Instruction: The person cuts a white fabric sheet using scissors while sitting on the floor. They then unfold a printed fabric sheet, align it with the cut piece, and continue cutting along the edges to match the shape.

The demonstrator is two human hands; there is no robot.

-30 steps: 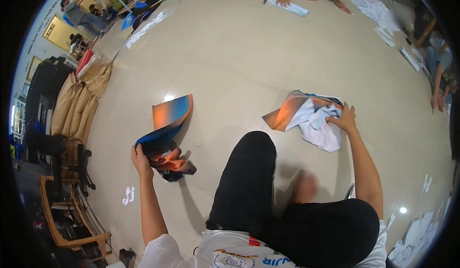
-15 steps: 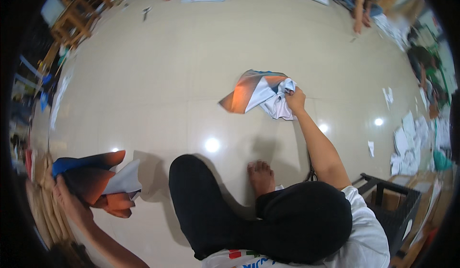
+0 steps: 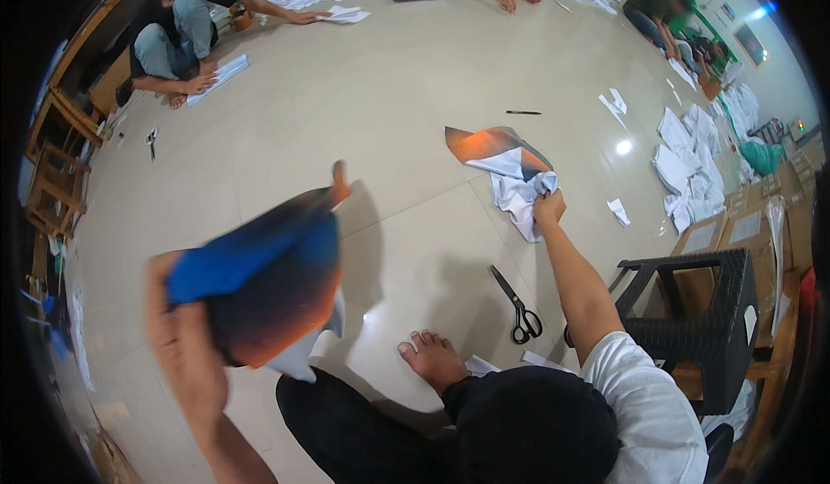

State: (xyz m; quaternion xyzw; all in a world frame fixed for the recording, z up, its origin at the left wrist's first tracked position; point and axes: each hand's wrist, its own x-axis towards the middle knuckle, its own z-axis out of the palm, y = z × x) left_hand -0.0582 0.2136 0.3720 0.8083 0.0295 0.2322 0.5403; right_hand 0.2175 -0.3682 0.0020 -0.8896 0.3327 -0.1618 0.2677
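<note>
Left hand (image 3: 186, 354): blurred, thumb and fingers clamped on one end of a blue-and-black cloth (image 3: 268, 281).
Blue-and-black cloth: held above the floor (image 3: 389, 198), extending right of the left hand, orange along its lower part.
Right hand (image 3: 548, 210): closed on the bunched end of an orange-and-white cloth (image 3: 510, 173).
Orange-and-white cloth: reaching left of and beyond the right hand.
Scissors (image 3: 517, 302): black-handled, this side of the right hand.

No text can be read on the white labels (image 3: 750, 230) of the cardboard boxes (image 3: 763, 244) or elsewhere.
</note>
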